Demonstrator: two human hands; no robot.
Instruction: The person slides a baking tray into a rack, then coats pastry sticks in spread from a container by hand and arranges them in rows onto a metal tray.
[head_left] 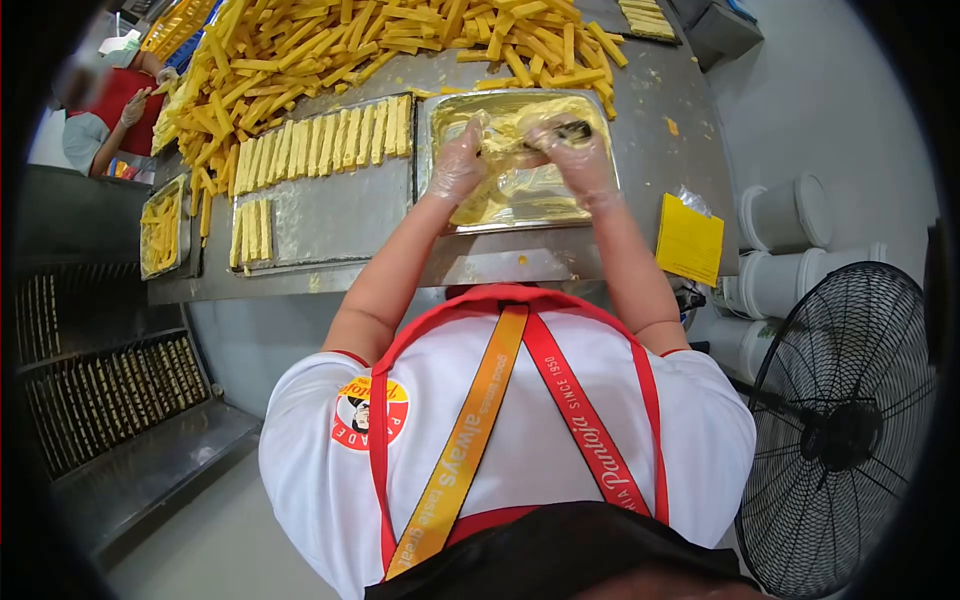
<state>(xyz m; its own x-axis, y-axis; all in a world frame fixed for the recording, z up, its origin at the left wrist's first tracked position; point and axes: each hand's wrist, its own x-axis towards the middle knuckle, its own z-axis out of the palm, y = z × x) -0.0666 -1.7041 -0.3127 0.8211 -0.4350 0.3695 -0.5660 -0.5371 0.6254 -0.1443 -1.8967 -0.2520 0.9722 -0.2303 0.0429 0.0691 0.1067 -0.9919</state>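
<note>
Both my hands wear clear plastic gloves and are over a metal tray [604, 190] smeared with pale yellow cream [500, 185]. My right hand [578, 165] is closed around a black-handled tool [573, 130]; its working end cannot be made out. Over the tray's left side, my left hand [460, 165] has its fingers curled in, and what they hold is unclear. Left of this tray lies a flat baking tray [335, 220] with a row of cream-coated sticks [330, 140] along its far side and several more sticks [251, 232] at its near left corner.
A large pile of yellow sticks [330, 50] covers the table's far side. A small tray [160, 235] holds more at the left. Near the right edge lies a yellow cloth [690, 240]. White buckets [790, 215] and a black fan [840, 430] stand right. A co-worker [105, 115] is at far left.
</note>
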